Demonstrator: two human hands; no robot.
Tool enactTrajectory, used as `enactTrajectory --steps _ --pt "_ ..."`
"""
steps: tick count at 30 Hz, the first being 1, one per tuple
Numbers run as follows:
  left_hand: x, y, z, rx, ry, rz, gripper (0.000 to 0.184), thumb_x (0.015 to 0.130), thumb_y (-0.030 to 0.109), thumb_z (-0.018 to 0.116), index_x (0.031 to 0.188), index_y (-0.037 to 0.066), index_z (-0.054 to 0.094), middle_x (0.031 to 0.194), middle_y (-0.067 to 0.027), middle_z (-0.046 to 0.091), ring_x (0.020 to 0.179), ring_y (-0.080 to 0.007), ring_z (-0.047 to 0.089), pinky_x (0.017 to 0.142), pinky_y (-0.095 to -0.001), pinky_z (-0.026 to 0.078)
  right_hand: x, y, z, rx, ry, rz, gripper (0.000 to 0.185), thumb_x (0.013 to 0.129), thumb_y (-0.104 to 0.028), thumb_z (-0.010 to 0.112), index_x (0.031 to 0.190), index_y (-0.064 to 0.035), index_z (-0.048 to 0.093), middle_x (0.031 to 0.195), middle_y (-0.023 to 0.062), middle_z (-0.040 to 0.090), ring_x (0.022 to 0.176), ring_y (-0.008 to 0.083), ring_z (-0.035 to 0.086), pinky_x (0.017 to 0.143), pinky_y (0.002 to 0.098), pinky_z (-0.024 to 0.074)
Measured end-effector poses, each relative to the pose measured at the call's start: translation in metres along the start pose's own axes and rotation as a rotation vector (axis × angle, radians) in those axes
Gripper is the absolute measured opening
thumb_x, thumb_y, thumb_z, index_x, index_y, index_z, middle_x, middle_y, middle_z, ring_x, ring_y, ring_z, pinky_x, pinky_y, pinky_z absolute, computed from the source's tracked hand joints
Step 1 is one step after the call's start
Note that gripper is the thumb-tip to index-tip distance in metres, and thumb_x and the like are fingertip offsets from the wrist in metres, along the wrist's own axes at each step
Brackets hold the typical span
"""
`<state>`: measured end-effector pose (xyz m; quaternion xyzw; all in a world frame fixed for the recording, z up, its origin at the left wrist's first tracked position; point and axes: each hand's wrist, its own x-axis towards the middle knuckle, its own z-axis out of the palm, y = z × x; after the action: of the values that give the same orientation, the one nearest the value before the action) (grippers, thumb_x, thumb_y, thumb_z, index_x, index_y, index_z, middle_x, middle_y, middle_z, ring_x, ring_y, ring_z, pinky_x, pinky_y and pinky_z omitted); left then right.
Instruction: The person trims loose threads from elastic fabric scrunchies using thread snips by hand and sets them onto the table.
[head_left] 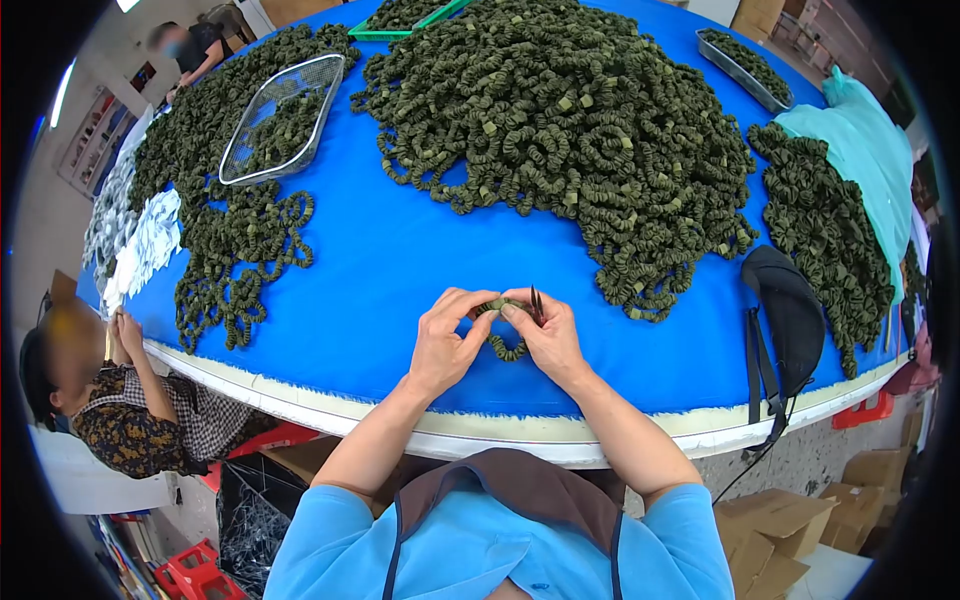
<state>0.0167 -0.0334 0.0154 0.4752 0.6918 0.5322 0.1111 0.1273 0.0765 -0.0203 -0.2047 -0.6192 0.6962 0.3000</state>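
Near the front edge of the table, my left hand [446, 338] pinches one side of a small dark green gathered-fabric ring, which looks like a scrunchie [509, 352]. My right hand [550, 340] pinches the ring's other side, so the thumbs almost meet at its top. A dark pointed tool, apparently thread snips [538, 304], sticks up between the fingers of the right hand. The lower loop of the scrunchie hangs in view between both hands, while the fingers hide part of its top.
A large heap of green scrunchies [560, 120] covers the table's far middle, with a wire basket [232, 165] at left. At right lie a black bag [785, 310], another pile [815, 220] and a teal plastic sheet [860, 130]. A co-worker [125, 420] sits at left, another person at far left.
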Motion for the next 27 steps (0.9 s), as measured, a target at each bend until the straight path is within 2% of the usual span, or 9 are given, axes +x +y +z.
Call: enactTrajectory --steps 3,8,12,17,23,27 --pt "0.0 -0.003 -0.001 0.032 0.003 0.015 0.023 0.079 -0.001 0.067 0.102 0.002 0.067 0.087 -0.0069 0.063 0.071 -0.0148 0.055 0.065 -0.0242 0.047 0.001 0.0 0.002 0.019 -0.029 0.007 0.012 0.085 -0.004 0.066 0.097 -0.0039 0.068 0.073 -0.0016 0.058 0.059 0.0057 0.042 0.052 0.0199 0.0344" --pt "-0.004 -0.01 -0.004 0.05 0.021 -0.046 0.02 0.083 0.001 0.065 0.102 0.002 0.068 0.086 -0.0073 0.064 0.071 -0.0134 0.055 0.064 -0.0241 0.047 -0.001 -0.016 0.011 0.002 0.063 -0.012 0.013 0.084 -0.004 0.066 0.096 -0.0045 0.068 0.076 -0.0008 0.059 0.059 0.0064 0.043 0.052 0.0206 0.0346" --pt "-0.003 -0.014 -0.005 -0.516 -0.105 -0.442 0.017 0.087 0.003 0.062 0.103 0.002 0.068 0.084 -0.0071 0.066 0.072 -0.0112 0.055 0.064 -0.0219 0.047 0.0 -0.013 0.003 -0.163 -0.035 -0.043 0.014 0.083 -0.002 0.065 0.097 -0.0053 0.068 0.081 -0.0001 0.06 0.06 0.0071 0.045 0.052 0.0213 0.0354" --pt "0.002 -0.021 -0.007 -0.815 -0.169 -0.618 0.015 0.09 0.004 0.06 0.103 0.001 0.069 0.084 -0.0061 0.065 0.073 -0.0086 0.054 0.064 -0.0187 0.046 0.001 -0.01 -0.001 -0.174 0.004 -0.06 0.016 0.083 -0.001 0.065 0.098 -0.0052 0.068 0.081 0.0 0.061 0.061 0.0076 0.046 0.053 0.0216 0.0361" --pt "-0.002 -0.024 -0.003 -0.725 -0.153 -0.533 0.016 0.09 0.005 0.061 0.103 0.001 0.069 0.084 -0.0054 0.065 0.074 -0.0084 0.056 0.067 -0.017 0.045 0.002 -0.005 -0.003 -0.211 -0.016 -0.117 0.018 0.083 -0.001 0.064 0.099 -0.0052 0.068 0.082 0.0 0.062 0.061 0.0076 0.046 0.053 0.0211 0.0364" --pt "-0.002 -0.016 -0.003 -0.47 -0.055 -0.417 0.015 0.09 0.006 0.062 0.103 0.001 0.069 0.086 -0.0056 0.066 0.076 -0.0088 0.057 0.069 -0.0175 0.045 0.003 -0.011 0.006 0.052 0.027 0.008 0.018 0.083 -0.002 0.065 0.1 -0.0057 0.068 0.082 0.0 0.063 0.061 0.0073 0.046 0.053 0.021 0.0359"
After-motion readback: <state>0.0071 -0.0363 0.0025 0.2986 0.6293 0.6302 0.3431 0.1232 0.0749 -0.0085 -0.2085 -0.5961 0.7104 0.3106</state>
